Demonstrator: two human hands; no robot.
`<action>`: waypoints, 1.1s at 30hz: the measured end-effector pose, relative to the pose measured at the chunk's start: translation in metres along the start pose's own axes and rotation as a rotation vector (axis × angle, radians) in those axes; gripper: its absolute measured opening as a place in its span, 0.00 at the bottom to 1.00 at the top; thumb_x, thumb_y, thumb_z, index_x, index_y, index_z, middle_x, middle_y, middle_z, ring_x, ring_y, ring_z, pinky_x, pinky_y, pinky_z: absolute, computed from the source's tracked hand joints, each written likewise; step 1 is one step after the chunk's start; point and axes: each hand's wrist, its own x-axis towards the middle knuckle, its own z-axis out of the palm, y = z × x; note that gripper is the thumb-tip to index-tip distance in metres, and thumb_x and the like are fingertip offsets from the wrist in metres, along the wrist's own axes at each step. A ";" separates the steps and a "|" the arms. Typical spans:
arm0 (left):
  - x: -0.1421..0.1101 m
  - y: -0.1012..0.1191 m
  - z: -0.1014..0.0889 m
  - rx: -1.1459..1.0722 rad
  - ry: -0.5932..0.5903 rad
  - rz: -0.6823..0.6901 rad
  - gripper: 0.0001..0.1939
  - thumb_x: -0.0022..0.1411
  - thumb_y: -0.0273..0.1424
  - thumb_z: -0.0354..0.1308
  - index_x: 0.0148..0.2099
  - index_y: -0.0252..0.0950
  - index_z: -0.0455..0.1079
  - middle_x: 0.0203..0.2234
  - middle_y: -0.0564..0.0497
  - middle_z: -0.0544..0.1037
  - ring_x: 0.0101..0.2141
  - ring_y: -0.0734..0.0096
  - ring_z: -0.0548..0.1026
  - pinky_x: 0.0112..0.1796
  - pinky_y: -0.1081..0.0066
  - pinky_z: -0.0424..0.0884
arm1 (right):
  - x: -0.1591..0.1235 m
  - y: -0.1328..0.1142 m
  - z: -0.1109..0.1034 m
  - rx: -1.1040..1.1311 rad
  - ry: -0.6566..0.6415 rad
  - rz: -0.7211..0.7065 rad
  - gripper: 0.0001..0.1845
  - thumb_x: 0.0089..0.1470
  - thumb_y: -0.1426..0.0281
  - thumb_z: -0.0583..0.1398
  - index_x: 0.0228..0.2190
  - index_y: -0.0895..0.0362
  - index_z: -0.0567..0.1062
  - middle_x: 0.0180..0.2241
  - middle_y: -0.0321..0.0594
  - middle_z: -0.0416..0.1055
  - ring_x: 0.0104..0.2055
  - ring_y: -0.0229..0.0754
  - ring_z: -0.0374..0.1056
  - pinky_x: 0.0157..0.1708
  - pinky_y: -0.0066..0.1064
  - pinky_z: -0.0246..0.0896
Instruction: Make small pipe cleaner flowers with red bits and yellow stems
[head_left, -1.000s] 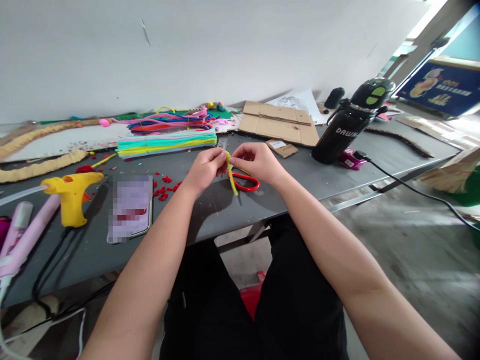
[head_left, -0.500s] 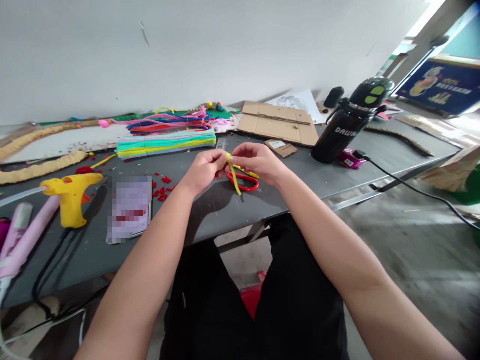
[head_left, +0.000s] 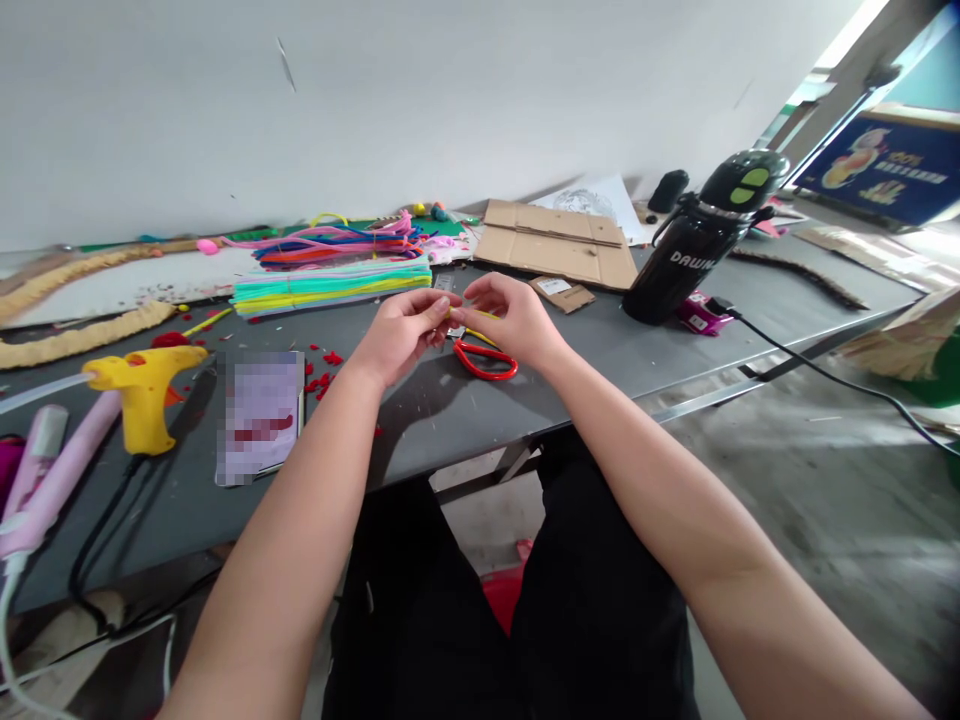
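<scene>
Over the grey table, my left hand and my right hand meet fingertip to fingertip. Pinched between them is a yellow pipe cleaner, mostly hidden by the fingers. Right below my right hand lies a pair of scissors with red handles; its blades are largely covered by the hands. Another yellow strip shows beside the handles. Small red scraps are scattered to the left of my left hand.
Bundled pipe cleaners lie behind my left hand, with flat cardboard to their right. A black bottle stands further right. On the left are a yellow glue gun, a phone and a pink corded tool.
The yellow pipe cleaner's end that hung down between the hands no longer shows there. Both hands have turned slightly, with the fingers still together, and more of the red scissor handles is visible.
</scene>
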 end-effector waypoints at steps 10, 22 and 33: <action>-0.001 0.000 0.000 0.139 0.051 0.067 0.18 0.51 0.44 0.71 0.32 0.34 0.78 0.25 0.49 0.77 0.23 0.77 0.69 0.27 0.73 0.64 | -0.005 -0.013 -0.006 -0.250 -0.081 -0.106 0.16 0.58 0.56 0.62 0.34 0.56 0.81 0.29 0.37 0.74 0.31 0.38 0.63 0.32 0.30 0.54; 0.005 -0.011 -0.002 0.150 0.211 0.071 0.19 0.47 0.42 0.74 0.33 0.32 0.76 0.23 0.50 0.78 0.24 0.75 0.73 0.29 0.73 0.68 | -0.008 -0.023 -0.001 -0.691 -0.055 -0.080 0.14 0.61 0.59 0.60 0.36 0.53 0.83 0.36 0.44 0.79 0.39 0.49 0.71 0.38 0.37 0.56; 0.005 -0.013 -0.003 0.136 0.173 0.046 0.22 0.44 0.44 0.75 0.35 0.32 0.77 0.25 0.50 0.79 0.24 0.74 0.74 0.30 0.71 0.71 | -0.008 -0.020 0.010 -0.545 -0.077 -0.093 0.13 0.63 0.67 0.56 0.40 0.55 0.80 0.39 0.45 0.78 0.41 0.48 0.71 0.41 0.36 0.60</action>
